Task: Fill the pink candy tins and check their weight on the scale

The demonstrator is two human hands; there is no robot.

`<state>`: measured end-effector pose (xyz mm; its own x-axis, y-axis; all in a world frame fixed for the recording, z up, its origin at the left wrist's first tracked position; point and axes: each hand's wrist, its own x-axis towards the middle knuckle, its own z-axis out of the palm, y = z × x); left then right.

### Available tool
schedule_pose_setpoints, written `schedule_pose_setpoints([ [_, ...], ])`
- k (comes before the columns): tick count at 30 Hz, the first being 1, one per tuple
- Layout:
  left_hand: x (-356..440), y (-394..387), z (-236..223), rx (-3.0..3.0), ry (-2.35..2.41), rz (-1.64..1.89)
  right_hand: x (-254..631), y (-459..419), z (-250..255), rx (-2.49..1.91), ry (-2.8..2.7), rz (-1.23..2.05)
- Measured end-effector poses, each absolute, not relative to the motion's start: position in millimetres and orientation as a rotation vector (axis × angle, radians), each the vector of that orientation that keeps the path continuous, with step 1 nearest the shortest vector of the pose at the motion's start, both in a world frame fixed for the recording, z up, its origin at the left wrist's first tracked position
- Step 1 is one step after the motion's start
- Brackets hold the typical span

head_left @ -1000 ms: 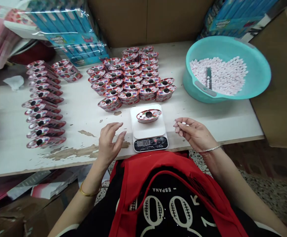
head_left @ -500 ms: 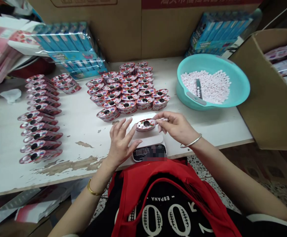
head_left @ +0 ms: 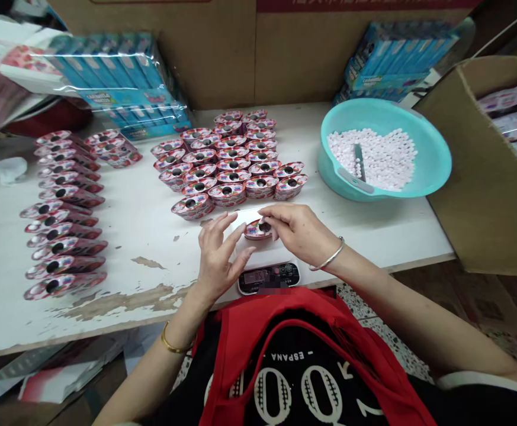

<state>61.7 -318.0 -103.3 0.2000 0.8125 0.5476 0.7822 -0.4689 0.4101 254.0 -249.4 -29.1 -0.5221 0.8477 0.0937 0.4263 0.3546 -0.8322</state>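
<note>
A small red and white oval box [head_left: 253,229] with a round hole in its top stands on a white kitchen scale [head_left: 249,254], whose display shows digits too blurred to read fully. My left hand [head_left: 220,255] is open, thumb and fingers apart, with its fingertips at the box's left end. My right hand [head_left: 302,234] is over the box's right side, thumb and forefinger pinched together at the hole. A whitish speck shows at those fingertips; I cannot tell whether it is a pellet or a nail.
Many matching boxes [head_left: 233,164] stand in rows behind the scale, and another row [head_left: 58,247] is at left. A turquoise basin [head_left: 387,106] holds white pellets [head_left: 373,157] and a grey-handled tool [head_left: 356,177]. Blue packs [head_left: 116,65] and a carton [head_left: 458,148] stand around.
My right hand has moved left from the box's right end to its hole. The white pellets on the box's left top no longer show. My left hand has stayed nearly still.
</note>
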Motion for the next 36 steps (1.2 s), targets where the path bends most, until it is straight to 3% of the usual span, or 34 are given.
schedule_pose_setpoints([
  [19, 58.2, -329.7, -111.3, 2.460, 1.488, 1.155, 303.2, -265.1, -37.4, -1.257, -1.602, 1.200],
  [28, 75.9, -316.3, -109.1, 2.554, 1.473, 1.009, 291.7, -266.3, -44.0, -1.181, -1.663, 1.199],
  [36, 66.7, -309.9, -99.7, 2.358, 1.595, 1.248, 257.9, -256.0, -45.4, -1.089, -2.063, 0.944],
])
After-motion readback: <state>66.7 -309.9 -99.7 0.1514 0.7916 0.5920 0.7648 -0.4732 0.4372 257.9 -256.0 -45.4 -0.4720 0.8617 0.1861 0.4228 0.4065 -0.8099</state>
